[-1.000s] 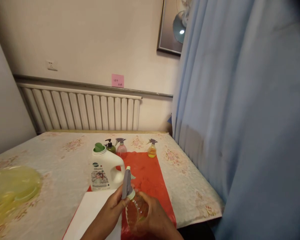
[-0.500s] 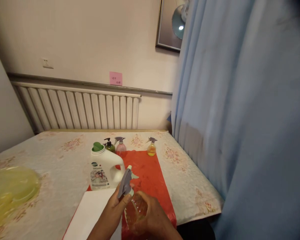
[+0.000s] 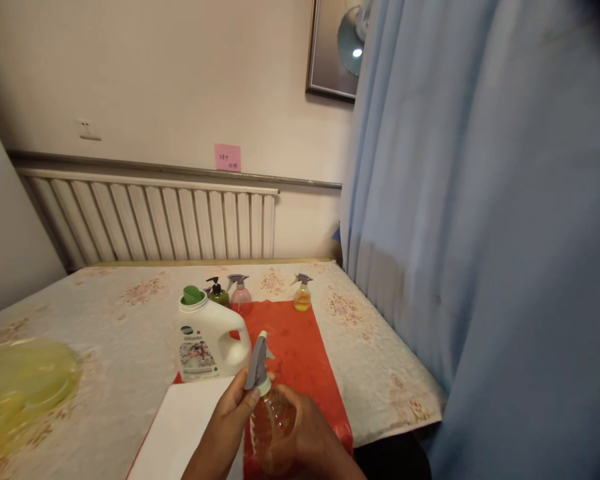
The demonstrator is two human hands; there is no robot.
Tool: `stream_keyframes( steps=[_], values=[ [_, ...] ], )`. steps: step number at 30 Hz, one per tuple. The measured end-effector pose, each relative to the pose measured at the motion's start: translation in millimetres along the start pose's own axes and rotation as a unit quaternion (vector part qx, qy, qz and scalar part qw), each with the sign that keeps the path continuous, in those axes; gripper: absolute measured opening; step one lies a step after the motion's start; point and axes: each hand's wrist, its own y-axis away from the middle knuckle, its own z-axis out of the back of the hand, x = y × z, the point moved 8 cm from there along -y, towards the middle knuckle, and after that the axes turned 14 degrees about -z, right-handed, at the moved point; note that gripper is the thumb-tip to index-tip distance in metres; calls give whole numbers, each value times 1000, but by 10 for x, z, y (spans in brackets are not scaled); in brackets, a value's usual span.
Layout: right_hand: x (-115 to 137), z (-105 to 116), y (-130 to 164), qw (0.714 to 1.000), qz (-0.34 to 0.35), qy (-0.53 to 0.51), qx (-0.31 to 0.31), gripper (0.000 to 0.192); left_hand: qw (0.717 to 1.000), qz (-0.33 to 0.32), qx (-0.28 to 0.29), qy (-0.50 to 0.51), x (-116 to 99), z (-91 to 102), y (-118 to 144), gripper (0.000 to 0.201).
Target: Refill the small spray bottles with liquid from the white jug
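Observation:
A clear spray bottle point(image 3: 270, 421) with a grey trigger head point(image 3: 257, 367) is held between my two hands above the red cloth point(image 3: 300, 353). My left hand point(image 3: 233, 407) is closed at the neck, its fingers against the trigger head. Wrapped round the bottle's body from the right is my right hand point(image 3: 307, 430). The head sits on the bottle, slightly tilted. Just beyond my left hand stands a white handled jug point(image 3: 207, 340) with a green cap point(image 3: 193, 295) in its mouth. A white sheet or board point(image 3: 185, 427) lies beneath my left forearm.
Farther back stand a green pump bottle point(image 3: 219, 293), a pink spray bottle point(image 3: 241, 293) and a yellow spray bottle point(image 3: 303, 297). A translucent yellow plastic item point(image 3: 30, 380) lies at left on the floral tablecloth point(image 3: 130, 333). A blue curtain point(image 3: 430, 200) hangs along the right.
The trigger head has turned more upright and shifted slightly right, with my left hand moving along. My right hand keeps its hold on the bottle's body. The view has shifted slightly.

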Motion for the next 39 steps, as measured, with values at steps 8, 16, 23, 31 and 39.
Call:
stream_keyframes(
  steps=[8,16,23,31,39],
  values=[
    [142,12,104,1000,2,-13,14,47,999,-13,-43,-31,-30,-28,-12,62],
    [-35,13,20,999,13,-34,22,60,999,15,-38,29,138,49,25,41],
    [-12,19,74,999,-9,-33,36,65,996,22,-83,22,78,-34,70,41],
    [-76,-42,40,994,-24,-76,72,69,998,19,-24,58,14,-99,51,42],
    [18,-69,66,995,-13,-66,75,66,998,-24,-61,15,-62,-147,52,34]
  ],
)
